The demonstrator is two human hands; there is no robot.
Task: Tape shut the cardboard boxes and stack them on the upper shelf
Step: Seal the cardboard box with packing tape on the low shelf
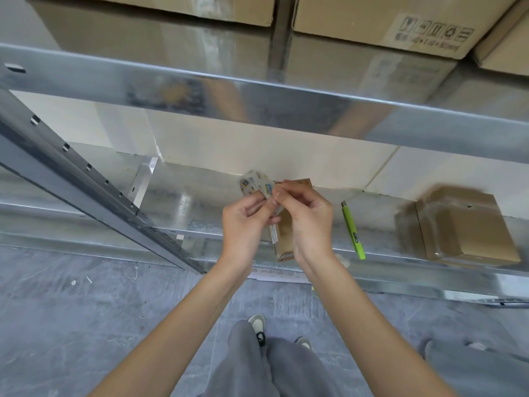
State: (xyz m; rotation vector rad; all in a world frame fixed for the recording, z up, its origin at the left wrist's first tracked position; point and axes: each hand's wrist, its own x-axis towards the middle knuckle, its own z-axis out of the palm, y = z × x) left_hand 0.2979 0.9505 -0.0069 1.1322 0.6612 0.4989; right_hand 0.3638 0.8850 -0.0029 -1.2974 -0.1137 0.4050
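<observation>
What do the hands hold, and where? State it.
Both the left hand and right hand pinch a roll of tape at its near edge, above a small box.

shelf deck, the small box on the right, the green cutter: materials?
Shelf deck: looks like galvanised sheet steel, shiny, with a mottled spangle and blurred reflections.
Small box: brown corrugated cardboard by the look, matte, folded edges; somewhat blurred.
Green cutter: probably plastic, with a smooth, uniformly bright lime body; its dark tip is too small to judge.
</observation>
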